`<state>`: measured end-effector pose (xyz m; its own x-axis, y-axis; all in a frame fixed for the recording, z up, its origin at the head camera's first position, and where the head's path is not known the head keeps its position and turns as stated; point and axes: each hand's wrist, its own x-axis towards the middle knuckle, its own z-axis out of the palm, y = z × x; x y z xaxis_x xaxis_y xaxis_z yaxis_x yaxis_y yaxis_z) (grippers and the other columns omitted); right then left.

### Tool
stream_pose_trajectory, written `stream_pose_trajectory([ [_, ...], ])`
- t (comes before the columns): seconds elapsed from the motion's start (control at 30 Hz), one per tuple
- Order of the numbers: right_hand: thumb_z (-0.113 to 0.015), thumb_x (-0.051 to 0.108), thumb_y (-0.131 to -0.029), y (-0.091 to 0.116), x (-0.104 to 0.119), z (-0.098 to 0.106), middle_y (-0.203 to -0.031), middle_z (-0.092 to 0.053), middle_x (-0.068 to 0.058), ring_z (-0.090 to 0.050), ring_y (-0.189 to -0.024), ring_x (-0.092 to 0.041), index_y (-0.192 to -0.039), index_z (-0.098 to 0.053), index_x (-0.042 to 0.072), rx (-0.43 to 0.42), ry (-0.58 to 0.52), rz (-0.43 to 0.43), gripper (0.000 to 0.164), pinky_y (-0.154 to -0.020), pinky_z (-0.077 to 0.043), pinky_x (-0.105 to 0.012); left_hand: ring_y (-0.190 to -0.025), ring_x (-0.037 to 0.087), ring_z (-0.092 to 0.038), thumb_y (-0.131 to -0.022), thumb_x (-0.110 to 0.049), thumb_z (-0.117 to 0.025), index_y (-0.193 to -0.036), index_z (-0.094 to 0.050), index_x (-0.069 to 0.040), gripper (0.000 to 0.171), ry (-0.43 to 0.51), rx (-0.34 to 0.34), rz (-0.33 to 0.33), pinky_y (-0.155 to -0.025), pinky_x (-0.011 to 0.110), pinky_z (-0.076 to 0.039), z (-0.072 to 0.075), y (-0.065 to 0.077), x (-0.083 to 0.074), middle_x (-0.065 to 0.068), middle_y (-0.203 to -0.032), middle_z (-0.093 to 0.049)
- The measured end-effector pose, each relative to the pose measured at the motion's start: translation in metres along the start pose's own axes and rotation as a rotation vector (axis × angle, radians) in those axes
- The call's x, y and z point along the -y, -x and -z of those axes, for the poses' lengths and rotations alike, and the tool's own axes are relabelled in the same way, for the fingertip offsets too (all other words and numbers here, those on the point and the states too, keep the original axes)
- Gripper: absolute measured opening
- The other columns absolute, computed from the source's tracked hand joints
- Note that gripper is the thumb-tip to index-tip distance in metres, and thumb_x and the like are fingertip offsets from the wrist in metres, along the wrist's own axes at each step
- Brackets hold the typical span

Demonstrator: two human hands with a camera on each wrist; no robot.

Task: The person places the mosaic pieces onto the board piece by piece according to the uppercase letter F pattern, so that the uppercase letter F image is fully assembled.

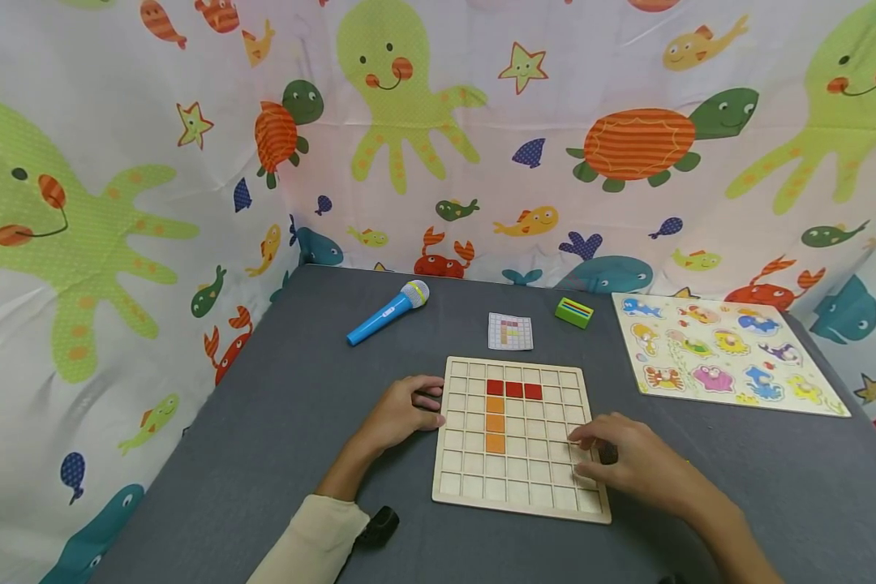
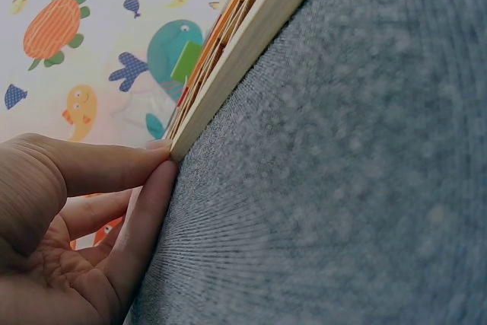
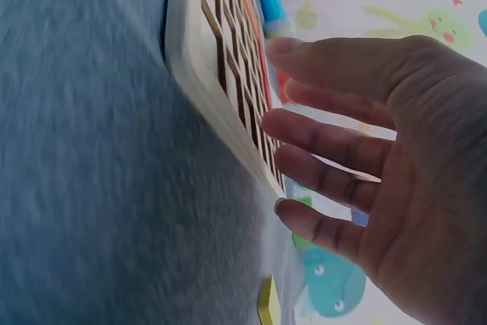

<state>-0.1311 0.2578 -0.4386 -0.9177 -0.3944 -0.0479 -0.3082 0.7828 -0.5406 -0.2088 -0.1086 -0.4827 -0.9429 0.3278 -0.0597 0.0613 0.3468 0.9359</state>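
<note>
Head view: gripping L edge of flat, square, pale-wood grid board (image 1: pixel 537 449) w/ thumb + curled fingers of left hand (image 1: pixel 401 414), prob. to stop it sliding on dark-grey tabletop (image 1: pixel 321 357). Hovering over R edge w/ right hand (image 1: pixel 631 462), thumb apart from fingers, nothing seen btwn; prob. left loose for work above the cells. Set to the right of L fingers: three small square red tiles (image 1: pixel 514 390) in a row, three small square orange tiles (image 1: pixel 495 423) in a column under the row's L end. Beyond both sets of fingers, nr board's far edge: small white paper card (image 1: pixel 511 332) w/ coloured grid, prob. put there to stay uncovered.

Also around: blue toy microphone (image 1: pixel 388 312) ahead of L fingers; green striped block (image 1: pixel 573 313) ahead of R fingers; cream sea-animal puzzle board (image 1: pixel 740 363) farther right. Blocked by R fingers: some R-edge cells.

L wrist view: pinching board's edge btwn thumb + fingertips.

R wrist view: fingers spread, slightly bent, beside board's edge, holding nothing; can't tell if touching.
</note>
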Motion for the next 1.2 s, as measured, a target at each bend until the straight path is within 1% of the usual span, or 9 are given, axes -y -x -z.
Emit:
stream_pose_trajectory([
  [0.2,-0.089,0.041,-0.085,0.007,-0.013,0.01,-0.111,-0.07,0.009,-0.066,-0.103,-0.012,-0.121,-0.076,0.019,0.018,-0.031,-0.116,0.043,-0.085,-0.057,-0.034,-0.114,0.028,-0.071,-0.086,-0.001,-0.083,-0.143,-0.064,-0.001,0.06,0.005,-0.001,-0.003,-0.093,0.04,-0.061,0.0,0.0,0.002,0.015,-0.131,-0.067],
  [0.27,-0.09,0.04,-0.085,0.009,-0.017,0.015,-0.111,-0.071,0.007,-0.066,-0.104,-0.015,-0.122,-0.076,0.017,0.019,-0.032,-0.134,0.046,-0.087,-0.057,-0.039,-0.114,0.028,-0.071,-0.086,-0.001,-0.084,-0.142,-0.064,-0.001,0.06,0.006,-0.002,-0.004,-0.093,0.04,-0.061,0.0,0.0,0.002,0.015,-0.131,-0.067],
  [0.43,-0.091,0.039,-0.083,0.015,-0.026,0.026,-0.116,-0.072,0.006,-0.063,-0.111,-0.02,-0.125,-0.075,0.018,0.03,-0.012,-0.186,0.049,-0.093,-0.055,-0.049,-0.114,0.029,-0.071,-0.086,-0.001,-0.084,-0.142,-0.064,-0.001,0.06,0.01,-0.005,0.0,-0.093,0.04,-0.061,0.0,0.0,0.003,0.015,-0.132,-0.067],
  [0.63,-0.092,0.042,-0.081,0.024,-0.038,0.036,-0.121,-0.072,0.003,-0.056,-0.112,-0.024,-0.127,-0.075,0.019,0.047,-0.036,-0.207,0.054,-0.089,-0.053,-0.047,-0.114,0.029,-0.071,-0.086,-0.002,-0.084,-0.143,-0.064,-0.001,0.06,0.007,-0.003,0.001,-0.093,0.04,-0.061,-0.001,0.0,0.003,0.015,-0.132,-0.067],
  [0.73,-0.092,0.04,-0.081,0.029,-0.045,0.04,-0.124,-0.071,0.0,-0.056,-0.115,-0.028,-0.127,-0.074,0.019,0.06,-0.054,-0.222,0.054,-0.091,-0.054,-0.052,-0.114,0.028,-0.071,-0.086,-0.001,-0.084,-0.143,-0.064,-0.001,0.06,0.004,-0.004,-0.001,-0.093,0.04,-0.061,-0.001,0.0,0.003,0.015,-0.132,-0.067],
  [0.9,-0.092,0.033,-0.082,0.036,-0.06,0.05,-0.126,-0.072,-0.004,-0.058,-0.118,-0.031,-0.128,-0.074,0.015,0.082,-0.033,-0.2,0.053,-0.093,-0.054,-0.06,-0.113,0.027,-0.071,-0.086,-0.001,-0.084,-0.142,-0.064,-0.001,0.06,0.002,-0.012,-0.001,-0.093,0.041,-0.06,-0.001,0.0,0.003,0.014,-0.131,-0.068],
  [0.97,-0.092,0.03,-0.081,0.038,-0.065,0.054,-0.126,-0.072,-0.005,-0.058,-0.117,-0.032,-0.129,-0.073,0.013,0.098,-0.027,-0.207,0.054,-0.095,-0.052,-0.064,-0.113,0.027,-0.07,-0.085,-0.002,-0.084,-0.142,-0.065,-0.002,0.06,0.001,-0.015,0.001,-0.093,0.041,-0.06,-0.001,0.001,0.003,0.014,-0.131,-0.068],
  [1.1,-0.092,0.022,-0.081,0.04,-0.073,0.059,-0.125,-0.073,-0.008,-0.062,-0.117,-0.034,-0.129,-0.073,0.009,0.143,-0.068,-0.211,0.052,-0.098,-0.046,-0.075,-0.113,0.027,-0.07,-0.085,-0.002,-0.084,-0.142,-0.065,-0.002,0.06,-0.002,-0.017,-0.001,-0.092,0.041,-0.06,-0.001,0.002,0.002,0.013,-0.131,-0.068],
  [1.2,-0.092,0.017,-0.08,0.042,-0.079,0.06,-0.122,-0.075,-0.008,-0.065,-0.114,-0.033,-0.126,-0.074,0.008,0.173,-0.084,-0.184,0.05,-0.098,-0.045,-0.077,-0.113,0.027,-0.071,-0.085,-0.002,-0.084,-0.142,-0.065,-0.002,0.06,-0.004,-0.016,0.0,-0.092,0.041,-0.06,-0.001,0.002,0.001,0.013,-0.131,-0.068],
])
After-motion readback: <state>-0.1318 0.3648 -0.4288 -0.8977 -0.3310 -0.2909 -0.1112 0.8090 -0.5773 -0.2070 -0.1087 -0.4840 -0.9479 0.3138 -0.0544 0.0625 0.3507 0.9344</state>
